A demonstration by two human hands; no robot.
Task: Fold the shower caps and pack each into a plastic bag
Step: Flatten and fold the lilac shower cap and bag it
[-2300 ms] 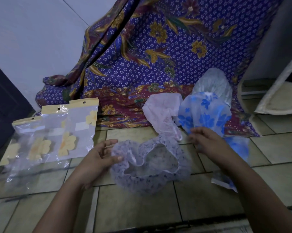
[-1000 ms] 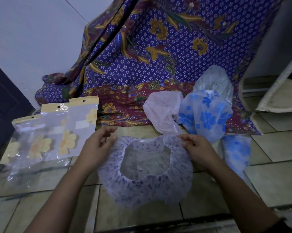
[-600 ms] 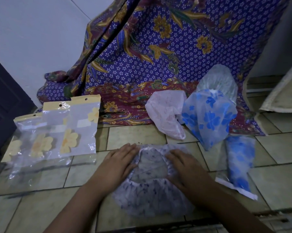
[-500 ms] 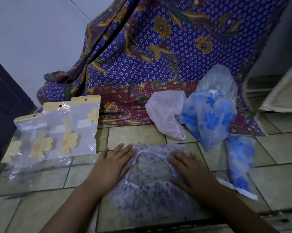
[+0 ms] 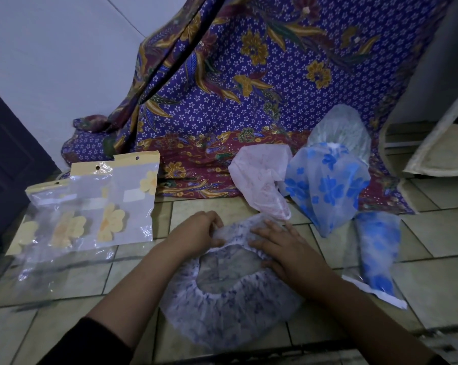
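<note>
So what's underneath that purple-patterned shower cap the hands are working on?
The purple-patterned shower cap lies flat on the tiled floor; tile shows through its open middle. The right hand presses on its far edge while the left hand pinches it. Anything beneath the frill is covered.

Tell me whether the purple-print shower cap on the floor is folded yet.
Partly folded. The shower cap lies spread on the tiles, opening up; only its far edge is turned over, pinched by the left hand and pressed by the right hand.

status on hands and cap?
Left hand pinching far rim of purple cap. Right hand pressing it flat on floor. Empty bags left; nothing blocking.
</note>
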